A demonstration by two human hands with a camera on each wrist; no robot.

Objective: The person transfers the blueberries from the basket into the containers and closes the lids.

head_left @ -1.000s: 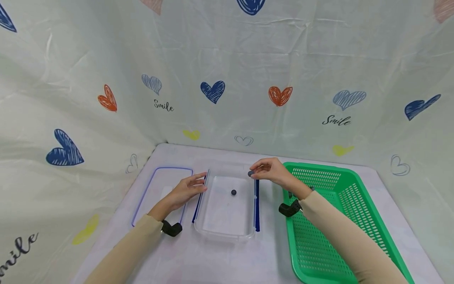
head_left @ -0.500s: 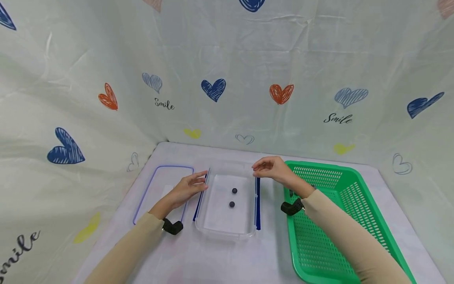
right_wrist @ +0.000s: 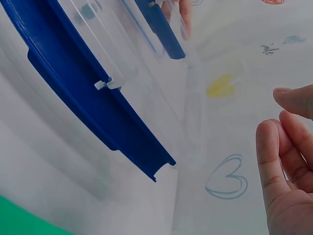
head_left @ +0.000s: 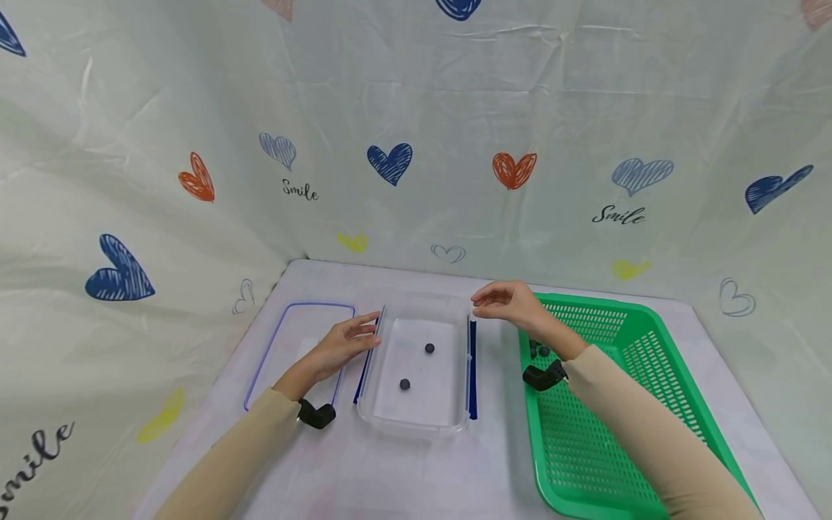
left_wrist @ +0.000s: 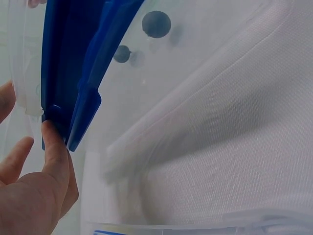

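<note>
White backdrop [head_left: 455, 94] with printed hearts and "Smile" lettering stands behind a pale table [head_left: 487, 473]. Clear box [head_left: 442, 401] sits mid-table, lidless, long side running away from the person, blue side flap [head_left: 473, 372] hanging down on the right, matching one on the left. Contents: two dark balls on its floor, well apart; far ball [head_left: 430, 348] right of centre, near ball [head_left: 405, 384] toward the left wall. Left hand [head_left: 339, 349] is at the box's left side, fingers extended, a fingertip against the blue flap there, gripping nothing. Right hand [head_left: 510, 303] hovers just beside the far right corner, fingers loosely bent, thumb apart from them, grip vacant. Green basket [head_left: 541, 462] on the right has dark balls [head_left: 544, 351] by its left wall, partly hidden by the forearm; count unclear. Blue-edged lid [head_left: 286, 361] lies flat left of the box, partly under the left arm.
</note>
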